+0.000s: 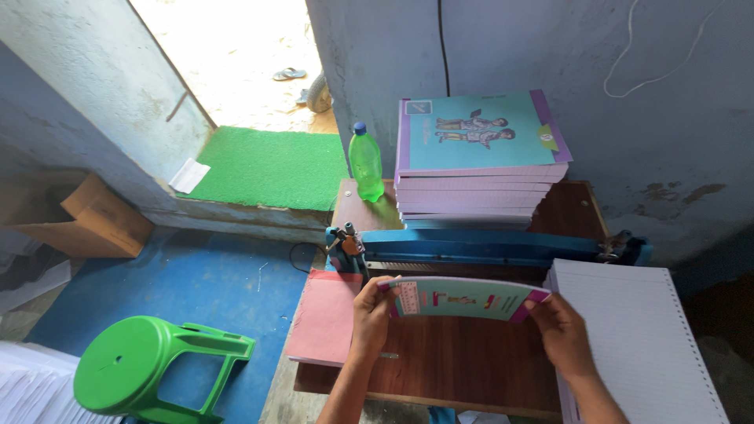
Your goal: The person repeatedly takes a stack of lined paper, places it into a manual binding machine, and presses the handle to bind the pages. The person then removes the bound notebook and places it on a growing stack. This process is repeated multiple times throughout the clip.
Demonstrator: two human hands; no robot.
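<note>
My left hand [371, 314] and my right hand [560, 331] hold a thin teal and purple booklet [459, 299] by its two ends, above the brown wooden table [463, 369]. The booklet bows slightly and sits just in front of a blue stapling machine [479, 247]. Behind the machine stands a stack of similar teal-covered booklets [477, 161].
A pile of white lined sheets [640, 338] lies right of my right hand, a pink sheet stack [326, 318] at the left. A green bottle [366, 165] stands on the table's far corner. A green plastic stool [149, 369], a cardboard box [86, 220] and a green doormat [271, 166] are on the left.
</note>
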